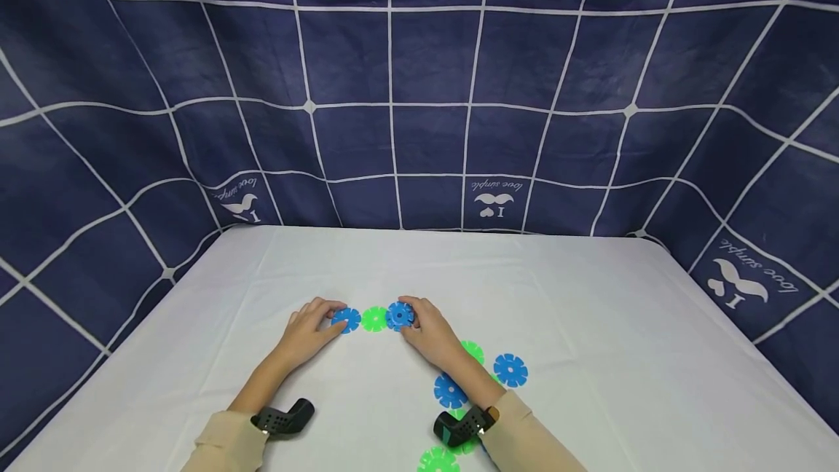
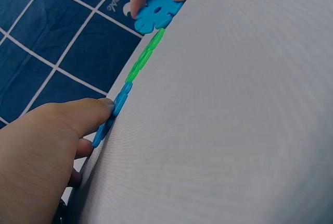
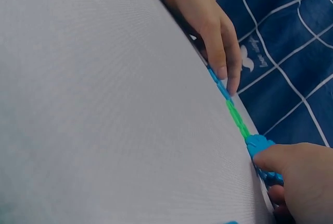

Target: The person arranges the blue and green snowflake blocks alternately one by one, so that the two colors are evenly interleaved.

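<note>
From my station I see the left hand [image 1: 311, 330] pinching the left blue disc [image 1: 351, 320] between thumb and fingers, presumably to steady that end of the row; the green disc [image 1: 374, 319] lies between the hands on the white table [image 1: 590, 297], joined to its neighbours or merely touching, I cannot tell; the right hand [image 1: 429, 330] pinches the right blue disc [image 1: 400, 315], likely for control of its angle; from the head that disc looks nearly flat, yet the left wrist view shows it tilted against the row; only the head view gives me the loose blue disc [image 1: 510, 370] beyond the right forearm [image 1: 475, 377].
</note>
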Available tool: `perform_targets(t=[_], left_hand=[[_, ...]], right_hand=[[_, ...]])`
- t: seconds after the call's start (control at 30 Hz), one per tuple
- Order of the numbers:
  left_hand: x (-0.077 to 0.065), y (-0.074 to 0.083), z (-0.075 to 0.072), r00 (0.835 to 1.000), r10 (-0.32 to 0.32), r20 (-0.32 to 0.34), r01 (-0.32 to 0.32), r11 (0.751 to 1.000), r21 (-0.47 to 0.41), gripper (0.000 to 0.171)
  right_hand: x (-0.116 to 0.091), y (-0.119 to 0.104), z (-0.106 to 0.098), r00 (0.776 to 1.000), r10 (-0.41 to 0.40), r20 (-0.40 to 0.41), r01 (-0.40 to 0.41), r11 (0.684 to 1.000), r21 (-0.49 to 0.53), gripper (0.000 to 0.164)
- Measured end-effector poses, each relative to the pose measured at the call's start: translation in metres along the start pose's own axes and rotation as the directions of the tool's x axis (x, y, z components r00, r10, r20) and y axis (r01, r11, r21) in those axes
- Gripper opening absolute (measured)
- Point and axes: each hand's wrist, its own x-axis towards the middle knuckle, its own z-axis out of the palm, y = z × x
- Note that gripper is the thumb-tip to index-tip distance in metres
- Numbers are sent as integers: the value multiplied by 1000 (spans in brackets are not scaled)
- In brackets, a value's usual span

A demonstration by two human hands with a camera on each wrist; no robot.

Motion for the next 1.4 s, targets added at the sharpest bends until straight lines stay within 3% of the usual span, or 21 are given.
perform_targets(t=[0.23,0.97,1.13,1.4], left_hand=[[1,0,0,1000,-9,6,9,1000,-3,36],[2,0,1,1000,-16,13,16,1000,0,36],[2,0,1,1000,-16,13,16,1000,-2,36],[1,1,-1,1000,-20,20,20,1000,-3,36]], right_hand=[[-1,1,0,999,19,-48,-25,994,-109,48],[0,2,2,995,62,-81,-77,978,-192,50],[-1,2,0,996,38,-85,-51,985,-166,48],[-4,2,-1,998,-23,-56,14,985,-170,31]])
